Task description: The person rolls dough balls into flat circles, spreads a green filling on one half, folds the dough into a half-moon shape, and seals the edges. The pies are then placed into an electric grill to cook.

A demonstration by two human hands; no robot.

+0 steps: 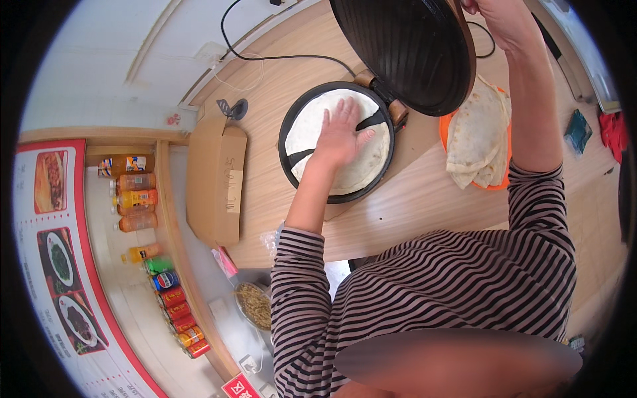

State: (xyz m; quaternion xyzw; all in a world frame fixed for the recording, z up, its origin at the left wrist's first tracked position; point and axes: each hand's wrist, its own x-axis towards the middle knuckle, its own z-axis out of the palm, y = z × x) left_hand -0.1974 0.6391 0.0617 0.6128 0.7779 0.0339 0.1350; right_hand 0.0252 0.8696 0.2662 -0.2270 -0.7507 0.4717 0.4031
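My left hand lies flat with its fingers stretched out over two half-round flatbreads in the black round pan of an electric griddle. One pale flatbread fills the far left half of the pan. The other flatbread takes up the near right half, and a dark strip of pan shows between them. At the top edge, my right hand grips the rim of the raised griddle lid, whose ribbed black inside faces me; its fingertips are partly cut off by the frame.
Folded flatbreads are stacked on an orange plate right of the griddle. A cardboard box stands on the left, beside a shelf with several bottles and cans. A black cord runs behind the griddle. Below the box sits a bowl.
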